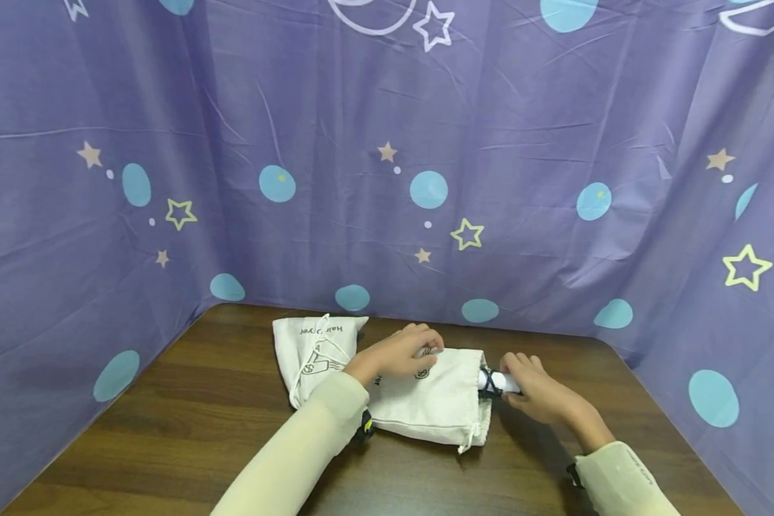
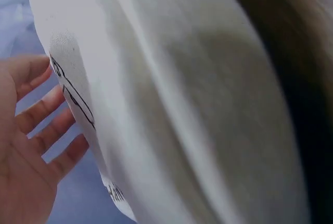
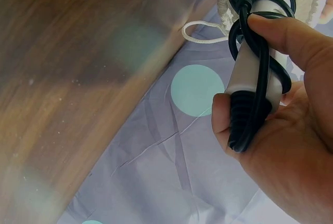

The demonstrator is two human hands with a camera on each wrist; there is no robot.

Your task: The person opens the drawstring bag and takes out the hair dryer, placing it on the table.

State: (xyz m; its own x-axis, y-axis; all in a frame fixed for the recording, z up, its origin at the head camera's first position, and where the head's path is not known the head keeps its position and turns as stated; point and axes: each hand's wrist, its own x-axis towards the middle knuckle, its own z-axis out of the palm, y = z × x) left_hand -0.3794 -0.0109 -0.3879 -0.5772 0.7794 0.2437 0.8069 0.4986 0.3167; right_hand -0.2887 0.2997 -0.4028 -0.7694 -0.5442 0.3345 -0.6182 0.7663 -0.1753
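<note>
A white drawstring cloth bag (image 1: pixel 448 405) lies on its side, its mouth facing right. Out of the mouth sticks the white handle of a hair dryer (image 3: pixel 243 75), wound with a black cord (image 3: pixel 264 57); the rest is hidden inside the cloth. My right hand (image 1: pixel 542 390) grips this handle, thumb on the cord and fingers round the ribbed black end (image 3: pixel 247 112). My left hand (image 1: pixel 393 355) is over the bag's left part, and its spread, slightly bent fingers (image 2: pixel 44 135) touch the printed side.
A second white drawstring bag (image 1: pixel 289 351), printed "Hair Dryer", lies behind and left of my left hand. Both bags are on a brown wooden table (image 1: pixel 168 401). A purple curtain (image 1: pixel 522 272) with stars and blue dots hangs along the table's back and sides.
</note>
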